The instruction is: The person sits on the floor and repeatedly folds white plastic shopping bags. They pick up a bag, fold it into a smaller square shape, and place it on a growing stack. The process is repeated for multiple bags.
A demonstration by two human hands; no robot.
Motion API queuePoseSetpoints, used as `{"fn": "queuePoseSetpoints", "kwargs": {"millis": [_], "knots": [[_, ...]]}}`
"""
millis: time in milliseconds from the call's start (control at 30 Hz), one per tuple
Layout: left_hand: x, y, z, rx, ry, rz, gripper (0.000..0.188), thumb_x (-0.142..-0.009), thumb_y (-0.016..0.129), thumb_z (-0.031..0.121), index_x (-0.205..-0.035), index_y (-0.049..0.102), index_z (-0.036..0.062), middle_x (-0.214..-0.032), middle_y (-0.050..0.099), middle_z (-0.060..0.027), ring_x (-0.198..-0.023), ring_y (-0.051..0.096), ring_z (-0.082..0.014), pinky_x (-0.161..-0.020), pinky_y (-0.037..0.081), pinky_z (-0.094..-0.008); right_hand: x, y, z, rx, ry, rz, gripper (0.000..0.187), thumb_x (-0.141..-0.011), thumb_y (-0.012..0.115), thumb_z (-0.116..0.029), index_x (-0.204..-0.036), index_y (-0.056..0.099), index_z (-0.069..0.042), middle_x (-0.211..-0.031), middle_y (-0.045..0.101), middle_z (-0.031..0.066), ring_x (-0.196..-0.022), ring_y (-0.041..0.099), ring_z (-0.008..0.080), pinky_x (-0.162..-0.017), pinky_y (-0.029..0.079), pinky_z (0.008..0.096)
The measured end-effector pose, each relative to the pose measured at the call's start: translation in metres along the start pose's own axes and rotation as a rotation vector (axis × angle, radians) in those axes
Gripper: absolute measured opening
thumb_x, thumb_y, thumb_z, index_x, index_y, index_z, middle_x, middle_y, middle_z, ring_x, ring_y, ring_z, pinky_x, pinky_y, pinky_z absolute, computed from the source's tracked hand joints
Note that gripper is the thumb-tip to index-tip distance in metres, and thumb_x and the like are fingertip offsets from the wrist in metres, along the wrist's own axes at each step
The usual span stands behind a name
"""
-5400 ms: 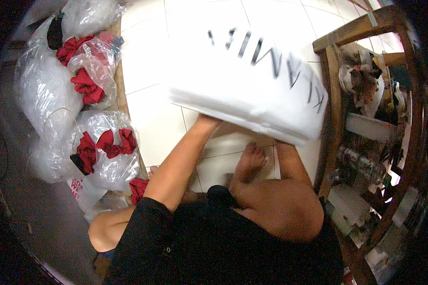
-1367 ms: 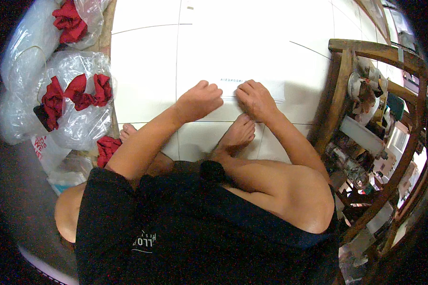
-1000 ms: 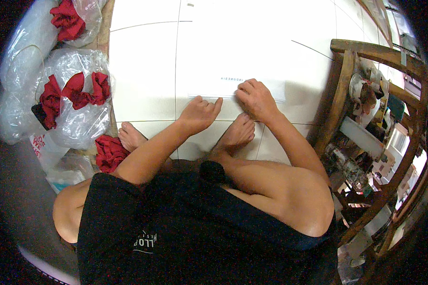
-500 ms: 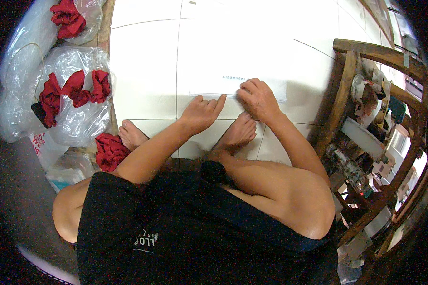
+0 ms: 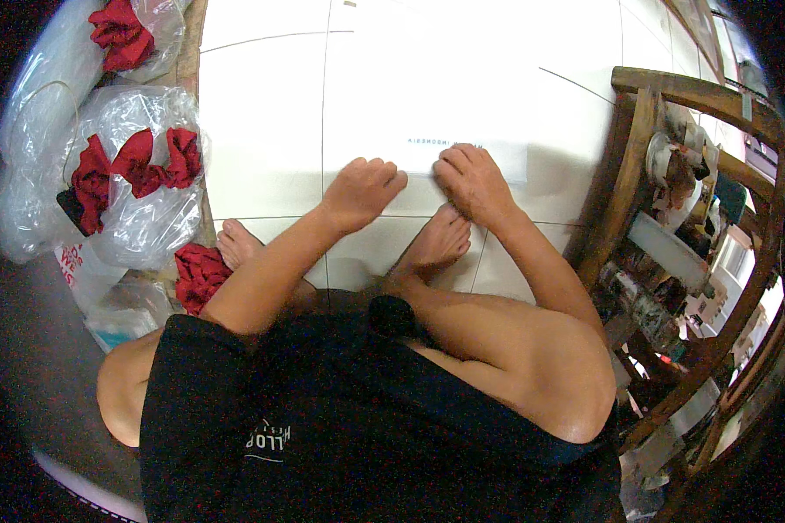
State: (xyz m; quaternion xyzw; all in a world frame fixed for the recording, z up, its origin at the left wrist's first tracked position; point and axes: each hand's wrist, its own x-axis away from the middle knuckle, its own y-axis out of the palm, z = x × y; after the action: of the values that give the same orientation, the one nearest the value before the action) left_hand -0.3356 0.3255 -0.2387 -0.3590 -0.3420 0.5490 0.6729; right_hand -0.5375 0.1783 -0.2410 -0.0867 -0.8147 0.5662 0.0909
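A flat white sheet-like item (image 5: pixel 501 166) with small blue print lies on the pale floor in front of me; glare hides its far outline, and I cannot tell whether it is paper or plastic. My left hand (image 5: pixel 362 193) is closed over its left part near the near edge, knuckles up, and what its fingers hold is hidden. Over the near edge, farther right, my right hand (image 5: pixel 475 183) is closed with bent fingers gripping the sheet. The two hands are a little apart.
Clear plastic bags (image 5: pixel 153 213) and crumpled red cloths (image 5: pixel 138 164) lie at the left. Another red cloth (image 5: pixel 202 277) is beside my left foot (image 5: pixel 238 244). On the right stands a wooden frame (image 5: pixel 624 166) with assorted things behind it. My right foot (image 5: pixel 440 237) is just below the hands.
My left hand has moved slightly up and left, and its stretched index finger has curled in. More of the blue print shows beside my right hand, which has barely moved.
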Motion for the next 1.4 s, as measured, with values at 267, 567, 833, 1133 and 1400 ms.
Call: {"fn": "queuePoseSetpoints", "kwargs": {"millis": [267,567,833,1133,1400], "knots": [[-0.017,0.001,-0.024,-0.094,0.087,0.093,0.033,-0.075,0.075,0.025,-0.1,0.059,0.0098,-0.097,0.057,-0.0049,-0.091,0.056,-0.0234,-0.077,0.045,-0.0393,-0.004,-0.002,0.0,-0.068,0.034,0.006,0.024,-0.078,0.067,-0.009,-0.101,0.061,-0.009,-0.102,0.062,0.007,-0.099,0.059,0.0274,-0.083,0.048,0.0405],[-0.024,-0.003,-0.023,-0.088,0.103,0.117,0.039,-0.074,0.077,0.023,-0.105,0.06,0.008,-0.106,0.057,-0.0092,-0.103,0.056,-0.0273,-0.089,0.045,-0.0417,-0.005,-0.002,0.006,-0.091,0.009,-0.003,0.023,-0.077,0.069,-0.007,-0.099,0.062,-0.008,-0.101,0.062,0.0071,-0.098,0.059,0.0265,-0.081,0.049,0.0386],[-0.027,-0.001,-0.026,-0.101,0.137,0.058,0.036,-0.074,0.075,0.022,-0.102,0.059,0.0056,-0.108,0.057,-0.0107,-0.107,0.055,-0.0295,-0.093,0.044,-0.0441,-0.006,-0.004,0.009,-0.076,-0.02,-0.024,0.025,-0.074,0.069,-0.007,-0.098,0.062,-0.007,-0.102,0.062,0.008,-0.098,0.059,0.0264,-0.081,0.05,0.0388],[-0.034,0.004,-0.016,-0.173,0.18,0.23,0.023,-0.078,0.068,0.016,-0.098,0.063,0.0055,-0.113,0.06,-0.0103,-0.116,0.054,-0.0275,-0.107,0.038,-0.0494,-0.002,0.001,0.005,-0.003,-0.017,0.015,0.024,-0.075,0.067,-0.01,-0.098,0.062,-0.007,-0.102,0.063,0.008,-0.099,0.06,0.0263,-0.083,0.049,0.0399],[-0.038,0.005,-0.014,-0.126,0.201,0.233,0.005,-0.081,0.062,0.011,-0.082,0.064,0.007,-0.108,0.062,-0.0092,-0.113,0.055,-0.0261,-0.107,0.039,-0.0506,0.002,0.002,0.004,0.036,-0.038,-0.008,0.023,-0.076,0.065,-0.014,-0.098,0.061,-0.007,-0.104,0.062,0.0078,-0.102,0.059,0.0262,-0.086,0.047,0.0405]]}}
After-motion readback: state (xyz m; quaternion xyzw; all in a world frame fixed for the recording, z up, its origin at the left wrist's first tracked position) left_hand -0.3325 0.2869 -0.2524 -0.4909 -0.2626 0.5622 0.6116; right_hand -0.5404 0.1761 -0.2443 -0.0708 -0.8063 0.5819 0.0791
